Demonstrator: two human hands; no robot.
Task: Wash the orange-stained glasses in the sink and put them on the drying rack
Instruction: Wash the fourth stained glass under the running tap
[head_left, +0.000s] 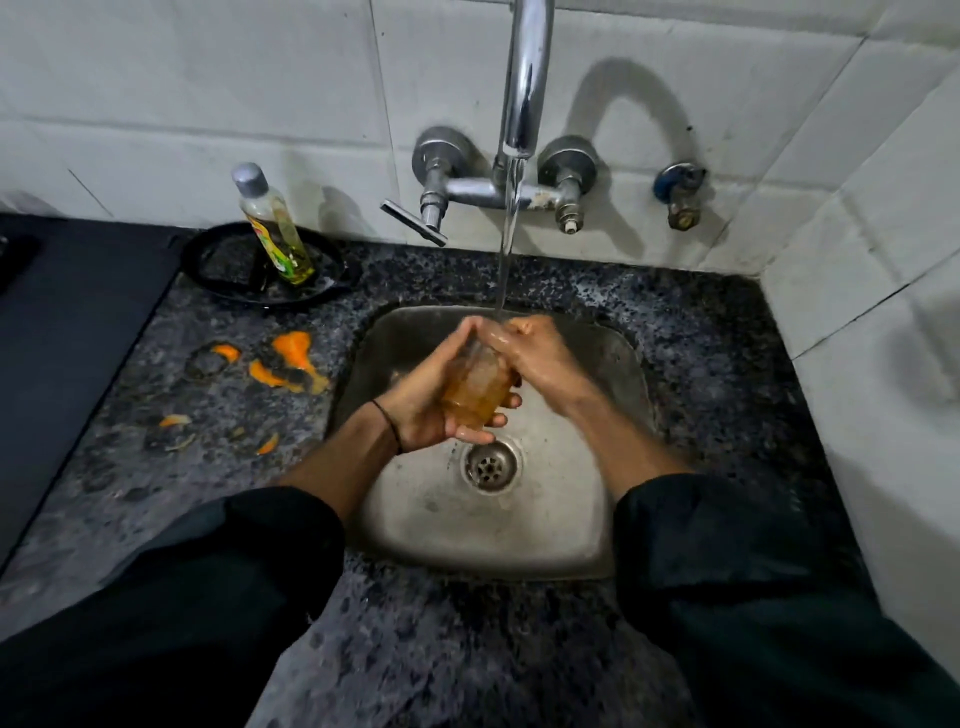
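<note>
Left grip (431, 410) wraps the orange-stained glass (478, 387) from below; right grip (543, 361) curls over its rim, under the water stream (506, 260), sink drain (491, 465) just beneath.

1. Glass (475, 387): clear, orange-stained, tilted, top end away from the person. Left hand (431, 400) fingers (497, 420) curl round its lower side; right hand (540, 358) fingers (514, 330) curl over its top end. Rim blurred.
2. Sink (597, 519): steel, wet, under the fingers; drain (491, 465) just below the left fingertips.
</note>
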